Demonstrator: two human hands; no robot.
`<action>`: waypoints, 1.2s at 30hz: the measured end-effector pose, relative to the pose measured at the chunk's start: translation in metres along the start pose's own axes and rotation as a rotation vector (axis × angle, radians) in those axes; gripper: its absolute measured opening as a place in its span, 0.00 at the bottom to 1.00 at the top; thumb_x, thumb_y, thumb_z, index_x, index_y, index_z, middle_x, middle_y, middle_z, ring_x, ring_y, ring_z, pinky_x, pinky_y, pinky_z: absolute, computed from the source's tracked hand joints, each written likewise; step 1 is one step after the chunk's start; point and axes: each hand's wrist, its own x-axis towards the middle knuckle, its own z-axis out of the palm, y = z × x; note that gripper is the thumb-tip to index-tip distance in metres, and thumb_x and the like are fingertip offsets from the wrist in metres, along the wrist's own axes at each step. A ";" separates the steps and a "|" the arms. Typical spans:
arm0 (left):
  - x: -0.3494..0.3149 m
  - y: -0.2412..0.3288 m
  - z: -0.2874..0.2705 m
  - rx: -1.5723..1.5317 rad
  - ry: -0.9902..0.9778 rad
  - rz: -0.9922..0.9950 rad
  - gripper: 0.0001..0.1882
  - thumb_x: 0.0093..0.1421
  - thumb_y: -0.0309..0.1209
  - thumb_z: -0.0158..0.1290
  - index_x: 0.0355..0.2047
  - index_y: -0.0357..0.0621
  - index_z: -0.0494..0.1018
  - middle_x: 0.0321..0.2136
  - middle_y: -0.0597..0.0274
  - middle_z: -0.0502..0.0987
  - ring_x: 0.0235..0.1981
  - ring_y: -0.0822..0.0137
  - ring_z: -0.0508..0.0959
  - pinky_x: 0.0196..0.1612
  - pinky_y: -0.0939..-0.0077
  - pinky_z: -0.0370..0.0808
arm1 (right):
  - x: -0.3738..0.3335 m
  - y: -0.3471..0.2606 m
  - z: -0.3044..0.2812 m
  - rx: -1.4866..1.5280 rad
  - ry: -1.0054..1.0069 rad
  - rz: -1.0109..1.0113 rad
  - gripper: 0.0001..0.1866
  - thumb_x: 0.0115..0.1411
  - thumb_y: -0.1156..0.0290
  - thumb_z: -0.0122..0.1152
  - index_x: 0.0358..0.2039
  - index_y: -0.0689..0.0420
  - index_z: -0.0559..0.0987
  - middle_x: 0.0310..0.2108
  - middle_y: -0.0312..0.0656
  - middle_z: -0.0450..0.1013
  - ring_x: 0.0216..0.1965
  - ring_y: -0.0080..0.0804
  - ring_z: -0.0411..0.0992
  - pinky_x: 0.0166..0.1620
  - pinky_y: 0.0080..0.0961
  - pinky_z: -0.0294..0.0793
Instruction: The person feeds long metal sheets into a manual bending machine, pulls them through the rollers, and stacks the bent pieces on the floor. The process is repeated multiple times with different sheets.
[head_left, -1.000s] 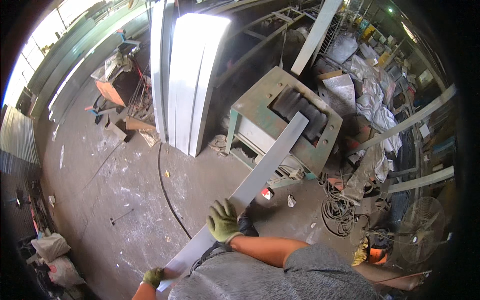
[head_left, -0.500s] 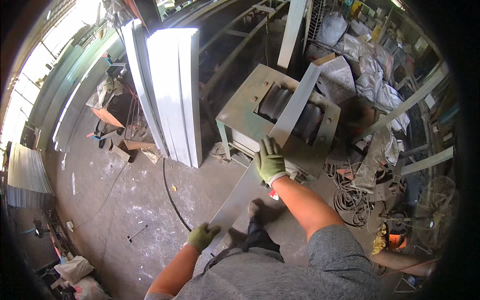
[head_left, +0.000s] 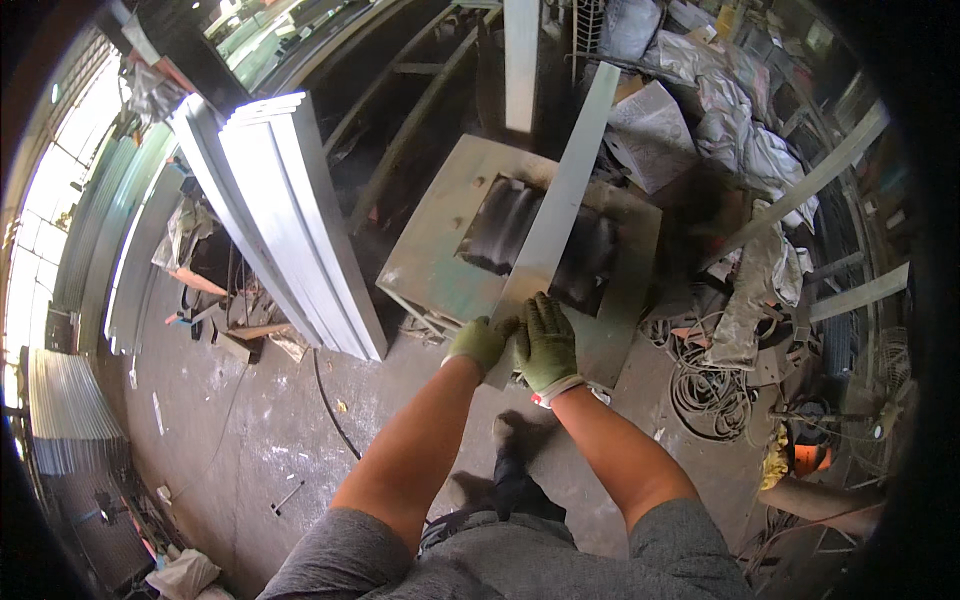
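Observation:
A long flat metal strip [head_left: 568, 190] slants across a metal-topped machine [head_left: 425, 245], over an opening with dark, ridged, roller-like parts [head_left: 500, 222]. Its near end comes back toward my body. Wearing a green glove, my left hand [head_left: 478, 345] is closed around the left edge of that near end. My right hand [head_left: 547, 342], gloved too, lies flat on the strip close beside it, fingers stretched out and pointing away from me. The strip's far end sticks out past the machine's back edge. My left fingertips are partly hidden by the strip.
Pale metal lengths [head_left: 290, 220] lean in a stack left of the machine. A dark hose [head_left: 328, 405] crosses the floor. Coiled cable [head_left: 705, 390] and crumpled sacks [head_left: 730, 130] lie to the right. More stacked sheets [head_left: 75, 395] stand far left.
My left hand has moved forward and right, up beside my right hand. The strip has slid farther over the machine, leaving a shorter near end. My view has shifted.

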 end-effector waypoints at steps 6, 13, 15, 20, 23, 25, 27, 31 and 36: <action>0.134 0.032 0.020 0.197 -0.134 -0.072 0.37 0.80 0.64 0.44 0.67 0.48 0.81 0.55 0.32 0.86 0.57 0.32 0.86 0.63 0.43 0.81 | 0.064 0.047 0.010 -0.159 -0.086 0.108 0.30 0.75 0.59 0.58 0.71 0.63 0.78 0.77 0.55 0.70 0.77 0.55 0.67 0.80 0.55 0.61; 0.136 0.005 0.038 0.309 -0.126 0.056 0.24 0.81 0.41 0.48 0.75 0.65 0.73 0.51 0.37 0.88 0.55 0.40 0.88 0.56 0.46 0.86 | 0.077 0.043 -0.021 -0.104 -0.053 0.017 0.25 0.70 0.62 0.64 0.63 0.62 0.82 0.66 0.53 0.77 0.71 0.56 0.71 0.76 0.55 0.66; 0.093 -0.005 0.026 0.334 -0.138 0.137 0.23 0.80 0.50 0.48 0.67 0.59 0.79 0.51 0.36 0.88 0.54 0.36 0.87 0.55 0.41 0.84 | 0.068 0.030 -0.031 0.031 -0.072 0.003 0.20 0.70 0.64 0.64 0.57 0.61 0.85 0.60 0.52 0.81 0.66 0.57 0.75 0.73 0.56 0.70; -0.014 -0.011 -0.008 0.117 -0.132 -0.056 0.39 0.75 0.67 0.53 0.55 0.40 0.84 0.49 0.30 0.87 0.51 0.27 0.86 0.55 0.38 0.81 | 0.071 0.016 -0.024 0.098 0.146 -0.037 0.18 0.70 0.66 0.64 0.57 0.61 0.83 0.62 0.52 0.79 0.65 0.59 0.75 0.71 0.56 0.71; -0.060 0.001 -0.011 0.044 -0.078 -0.245 0.44 0.72 0.71 0.53 0.51 0.35 0.84 0.48 0.25 0.86 0.53 0.25 0.85 0.56 0.37 0.80 | 0.087 0.022 -0.004 0.005 0.093 0.011 0.21 0.70 0.65 0.64 0.59 0.61 0.81 0.64 0.54 0.77 0.67 0.60 0.73 0.73 0.57 0.70; -0.060 0.011 -0.011 -0.004 -0.059 -0.221 0.44 0.72 0.72 0.53 0.51 0.35 0.84 0.49 0.25 0.86 0.54 0.26 0.85 0.56 0.38 0.80 | 0.103 0.027 0.007 -0.017 0.080 0.056 0.20 0.71 0.66 0.63 0.59 0.63 0.81 0.65 0.55 0.77 0.69 0.60 0.71 0.74 0.57 0.68; -0.049 0.019 -0.012 -0.020 -0.063 -0.155 0.45 0.72 0.72 0.53 0.51 0.35 0.84 0.49 0.26 0.86 0.55 0.26 0.85 0.57 0.38 0.80 | 0.117 0.030 0.015 -0.100 0.061 0.086 0.20 0.71 0.65 0.63 0.58 0.63 0.81 0.66 0.55 0.76 0.70 0.59 0.70 0.75 0.58 0.67; 0.025 0.041 -0.017 -0.110 -0.083 -0.130 0.49 0.71 0.75 0.51 0.54 0.31 0.84 0.50 0.26 0.86 0.57 0.28 0.85 0.60 0.41 0.80 | 0.172 0.069 0.011 -0.296 -0.186 0.102 0.22 0.73 0.62 0.58 0.60 0.62 0.82 0.68 0.54 0.75 0.72 0.55 0.69 0.76 0.54 0.64; 0.079 0.067 -0.014 -0.014 -0.131 -0.094 0.51 0.71 0.77 0.50 0.57 0.31 0.84 0.53 0.25 0.85 0.59 0.29 0.84 0.63 0.43 0.79 | 0.204 0.103 0.020 -0.442 -0.179 0.107 0.25 0.73 0.60 0.60 0.65 0.58 0.80 0.69 0.49 0.76 0.72 0.52 0.71 0.77 0.52 0.65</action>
